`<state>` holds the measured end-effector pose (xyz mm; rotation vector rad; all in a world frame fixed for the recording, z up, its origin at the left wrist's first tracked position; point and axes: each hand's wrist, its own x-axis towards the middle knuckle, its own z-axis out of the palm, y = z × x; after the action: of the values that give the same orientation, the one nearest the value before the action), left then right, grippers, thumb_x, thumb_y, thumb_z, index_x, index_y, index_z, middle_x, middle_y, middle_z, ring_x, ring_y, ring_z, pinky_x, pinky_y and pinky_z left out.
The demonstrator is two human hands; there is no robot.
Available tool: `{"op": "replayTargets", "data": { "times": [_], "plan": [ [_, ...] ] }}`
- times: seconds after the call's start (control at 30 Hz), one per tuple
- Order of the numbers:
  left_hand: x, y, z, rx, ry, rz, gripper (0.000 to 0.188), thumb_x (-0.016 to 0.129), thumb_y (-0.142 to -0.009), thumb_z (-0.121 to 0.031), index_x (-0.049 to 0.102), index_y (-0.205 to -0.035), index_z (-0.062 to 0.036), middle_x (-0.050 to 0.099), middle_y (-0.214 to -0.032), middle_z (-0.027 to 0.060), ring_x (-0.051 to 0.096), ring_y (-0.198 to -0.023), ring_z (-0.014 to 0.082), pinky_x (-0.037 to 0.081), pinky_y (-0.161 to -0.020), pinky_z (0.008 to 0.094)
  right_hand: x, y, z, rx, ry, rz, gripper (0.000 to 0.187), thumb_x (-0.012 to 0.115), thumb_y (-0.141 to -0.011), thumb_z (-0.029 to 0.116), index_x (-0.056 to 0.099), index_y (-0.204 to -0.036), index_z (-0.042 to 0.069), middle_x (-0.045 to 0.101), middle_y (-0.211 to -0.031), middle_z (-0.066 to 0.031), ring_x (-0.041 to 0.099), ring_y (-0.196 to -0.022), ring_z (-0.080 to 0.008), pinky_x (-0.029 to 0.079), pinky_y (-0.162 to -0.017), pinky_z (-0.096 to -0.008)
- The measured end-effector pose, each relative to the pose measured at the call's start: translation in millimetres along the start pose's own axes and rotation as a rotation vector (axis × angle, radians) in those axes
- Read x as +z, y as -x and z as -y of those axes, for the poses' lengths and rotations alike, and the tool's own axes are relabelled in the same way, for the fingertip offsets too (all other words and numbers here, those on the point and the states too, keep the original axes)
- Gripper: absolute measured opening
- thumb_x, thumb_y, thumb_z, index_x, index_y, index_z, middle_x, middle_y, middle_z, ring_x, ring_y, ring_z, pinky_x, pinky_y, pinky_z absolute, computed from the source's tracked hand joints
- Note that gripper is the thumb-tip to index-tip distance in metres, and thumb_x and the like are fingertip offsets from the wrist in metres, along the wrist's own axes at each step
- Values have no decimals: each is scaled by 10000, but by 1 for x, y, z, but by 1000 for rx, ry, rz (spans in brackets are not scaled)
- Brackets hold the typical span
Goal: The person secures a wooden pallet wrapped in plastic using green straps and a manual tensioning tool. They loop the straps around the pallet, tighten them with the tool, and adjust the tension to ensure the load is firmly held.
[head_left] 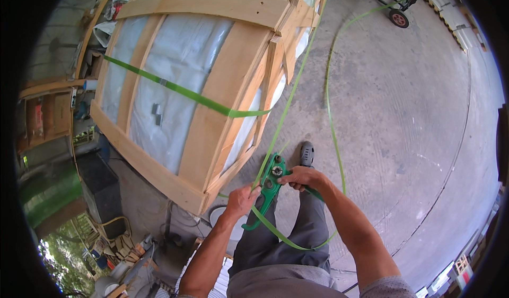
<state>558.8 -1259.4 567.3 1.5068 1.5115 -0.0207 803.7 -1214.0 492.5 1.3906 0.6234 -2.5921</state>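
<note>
A green strapping tensioner (271, 181) with round metal parts hangs in front of my legs, its hooked end pointing down. My right hand (302, 177) is closed round its handle side. Beside the tool, my left hand (243, 201) is closed on a green strap (275, 131), which runs up along the crate's right side. Below my left hand the strap's loose part loops across my thighs. The wooden crate (212, 85), wrapped inside in clear plastic film, stands ahead to the left. Another green strap band (193, 95) crosses it, joined by a metal seal (163, 82).
Two small metal seals (157, 114) lie on the film. A strap length (328, 85) trails over the concrete floor (392, 117) towards a wheeled strap cart (400, 11) at the far right. At left stand a dark box (98, 184) and a pile of wood scraps (114, 239).
</note>
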Motion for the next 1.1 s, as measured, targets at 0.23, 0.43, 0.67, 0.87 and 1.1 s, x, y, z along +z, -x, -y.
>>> {"op": "replayTargets", "data": {
  "times": [0.23, 0.43, 0.67, 0.87, 1.1],
  "plan": [
    [-1, -3, -2, -13, 10, -30, 263, 522, -903, -274, 613, -1113, -144, 626, -803, 182, 606, -724, 378, 477, -619, 441, 9, -8, -4, -50, -124, -91, 437, 738, -762, 374, 443, -589, 103, 338, -538, 32, 298, -442, -73, 227, -412, -265],
    [7, -1, 6, 87, -50, -171, 259, 524, -904, -223, 590, -1110, -80, 628, -861, 181, 597, -791, 378, 476, -652, 428, 36, 4, -6, -182, -340, -192, 396, 753, -756, 347, 465, -638, 102, 317, -504, 50, 275, -416, -66, 216, -395, -256],
    [25, 30, -45, -233, 221, -288, 266, 438, -965, -205, 570, -1021, 19, 582, -692, 130, 588, -571, 251, 472, -556, 354, 29, -7, -10, -260, -88, -470, 315, 752, -759, 314, 598, -770, 39, 400, -513, 28, 344, -411, -62, 255, -380, -265],
    [20, 56, -83, -418, 1385, 154, 369, 428, -976, -306, 526, -1081, 34, 337, -549, -7, 442, -414, 155, 423, -449, 297, 37, -6, 0, -236, 146, -550, 437, 738, -720, 371, 641, -820, -43, 554, -557, -78, 547, -522, -162, 432, -519, -347],
    [-5, 66, -78, -481, 1427, 200, 288, 433, -977, -281, 539, -1070, -29, 285, -586, -29, 374, -473, 123, 399, -467, 280, 48, 6, 7, -304, 187, -555, 409, 724, -730, 338, 652, -887, -32, 617, -668, -113, 590, -639, -193, 460, -641, -348]
  ]
}}
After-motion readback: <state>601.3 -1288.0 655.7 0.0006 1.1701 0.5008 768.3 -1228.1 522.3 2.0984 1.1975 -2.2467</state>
